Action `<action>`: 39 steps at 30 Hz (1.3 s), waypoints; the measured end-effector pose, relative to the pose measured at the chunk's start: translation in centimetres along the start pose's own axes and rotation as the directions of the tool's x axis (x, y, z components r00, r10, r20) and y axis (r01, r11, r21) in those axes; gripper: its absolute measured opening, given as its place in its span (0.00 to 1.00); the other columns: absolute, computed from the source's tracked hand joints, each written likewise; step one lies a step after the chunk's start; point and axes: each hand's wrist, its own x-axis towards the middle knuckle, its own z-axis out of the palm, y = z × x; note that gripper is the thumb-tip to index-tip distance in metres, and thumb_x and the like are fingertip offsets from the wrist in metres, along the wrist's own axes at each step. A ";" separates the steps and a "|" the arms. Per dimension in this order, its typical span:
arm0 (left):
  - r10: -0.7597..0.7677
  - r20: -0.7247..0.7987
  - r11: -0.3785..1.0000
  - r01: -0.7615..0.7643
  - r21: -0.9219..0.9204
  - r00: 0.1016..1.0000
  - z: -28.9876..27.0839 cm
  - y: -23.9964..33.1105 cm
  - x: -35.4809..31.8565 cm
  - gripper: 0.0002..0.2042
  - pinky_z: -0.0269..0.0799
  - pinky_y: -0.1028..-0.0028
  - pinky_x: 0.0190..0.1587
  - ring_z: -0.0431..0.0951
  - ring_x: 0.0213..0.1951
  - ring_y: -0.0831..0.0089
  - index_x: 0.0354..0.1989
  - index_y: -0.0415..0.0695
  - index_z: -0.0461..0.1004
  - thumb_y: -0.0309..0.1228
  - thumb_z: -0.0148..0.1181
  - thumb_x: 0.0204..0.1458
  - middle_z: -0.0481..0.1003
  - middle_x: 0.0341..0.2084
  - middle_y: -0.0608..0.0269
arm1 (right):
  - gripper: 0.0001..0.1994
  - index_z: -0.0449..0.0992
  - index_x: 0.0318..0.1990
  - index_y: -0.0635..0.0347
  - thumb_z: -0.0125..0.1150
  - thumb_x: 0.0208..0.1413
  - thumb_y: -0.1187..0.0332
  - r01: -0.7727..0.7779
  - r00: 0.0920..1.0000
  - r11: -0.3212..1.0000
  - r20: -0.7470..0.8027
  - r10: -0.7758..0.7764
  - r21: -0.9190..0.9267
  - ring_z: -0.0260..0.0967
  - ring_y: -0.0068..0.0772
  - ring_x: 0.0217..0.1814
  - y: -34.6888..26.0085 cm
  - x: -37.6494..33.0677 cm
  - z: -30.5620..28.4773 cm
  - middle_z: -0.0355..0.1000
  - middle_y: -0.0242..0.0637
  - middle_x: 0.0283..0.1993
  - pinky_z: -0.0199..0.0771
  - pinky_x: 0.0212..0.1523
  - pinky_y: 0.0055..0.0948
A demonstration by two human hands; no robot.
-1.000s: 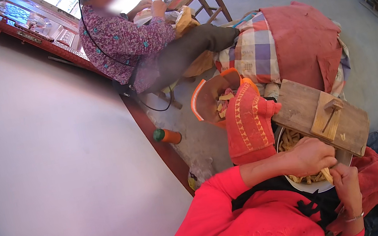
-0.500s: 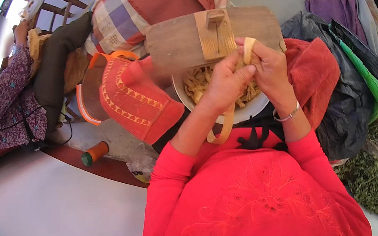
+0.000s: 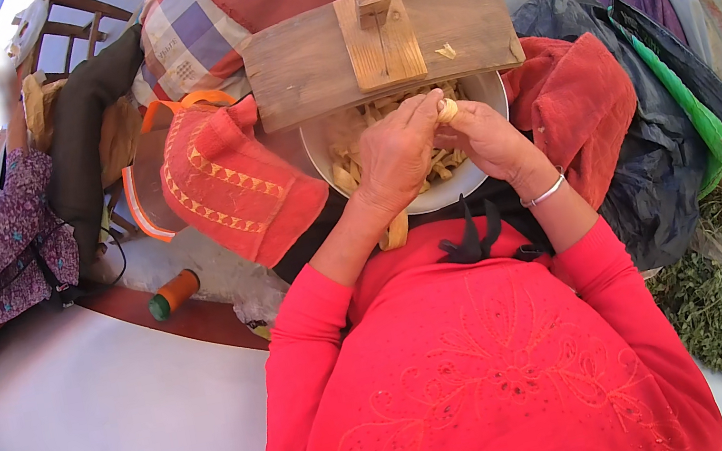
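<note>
Pale yellow, one strip is bunched into a small rounded knob with faint bands, held above one white bowl. Two hands meet on it: the left hand has its fingers drawn together against the knob, and the right hand pinches it between thumb and fingers. One flat tail of like colour hangs below the left hand; any join is hidden. More yellowish pieces lie in the bowl, overlapping too much to count. One wooden board lies across the bowl's far part, bearing one lighter block and one pale scrap. Two red cloths flank it: a left cloth and a right cloth.
</note>
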 end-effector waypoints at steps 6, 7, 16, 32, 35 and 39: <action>-0.122 0.174 0.940 0.170 -0.296 0.977 -1.2 2.5 1.3 0.14 0.72 0.63 0.41 0.75 0.44 0.53 0.45 0.41 0.72 0.25 0.57 0.48 0.73 0.44 0.51 | 0.07 0.78 0.39 0.65 0.56 0.57 0.73 0.167 0.985 0.986 0.045 -0.168 0.027 0.67 0.20 0.45 -0.1 -0.6 -0.6 0.72 0.32 0.45 0.67 0.48 0.22; -0.155 0.185 0.961 0.192 -0.201 0.970 -1.1 2.6 1.5 0.13 0.71 0.63 0.40 0.75 0.42 0.52 0.44 0.40 0.72 0.26 0.57 0.49 0.74 0.41 0.51 | 0.06 0.78 0.38 0.66 0.56 0.55 0.76 0.316 0.948 0.937 0.012 -0.318 -0.149 0.67 0.21 0.46 0.0 -0.5 -0.5 0.71 0.33 0.46 0.67 0.48 0.22; -0.493 0.345 0.545 0.592 -0.593 0.799 1.1 -0.7 1.1 0.10 0.64 0.77 0.27 0.68 0.23 0.78 0.37 0.39 0.70 0.35 0.53 0.58 0.69 0.19 0.69 | 0.06 0.79 0.34 0.67 0.61 0.48 0.80 0.615 0.624 0.542 -0.066 -0.778 -0.572 0.64 0.27 0.49 -1.6 -1.4 1.1 0.67 0.37 0.49 0.65 0.49 0.23; -0.157 0.200 0.951 0.203 -0.235 0.967 -4.2 -0.7 2.1 0.04 0.67 0.77 0.32 0.71 0.28 0.76 0.36 0.40 0.71 0.25 0.58 0.54 0.71 0.24 0.61 | 0.06 0.77 0.37 0.64 0.60 0.55 0.71 0.180 0.973 0.872 0.210 -0.091 -0.456 0.66 0.14 0.23 -7.2 -0.1 0.8 0.71 0.26 0.24 0.68 0.25 0.15; -0.250 0.315 0.868 0.356 -0.345 0.915 -4.6 -2.0 2.9 0.04 0.66 0.79 0.33 0.69 0.29 0.80 0.36 0.39 0.71 0.26 0.56 0.56 0.71 0.25 0.68 | 0.05 0.77 0.37 0.64 0.60 0.55 0.73 0.293 0.956 0.822 0.150 -0.251 -0.489 0.65 0.14 0.23 -6.9 1.0 0.0 0.70 0.26 0.24 0.67 0.25 0.16; -0.340 0.312 0.797 0.448 -0.405 0.887 -5.6 -4.7 4.5 0.04 0.65 0.81 0.34 0.68 0.30 0.83 0.36 0.38 0.71 0.26 0.54 0.57 0.71 0.26 0.72 | 0.05 0.77 0.37 0.64 0.58 0.57 0.73 0.345 0.927 0.820 0.025 -0.375 -0.456 0.63 0.14 0.24 -6.7 3.0 0.8 0.69 0.25 0.24 0.65 0.26 0.15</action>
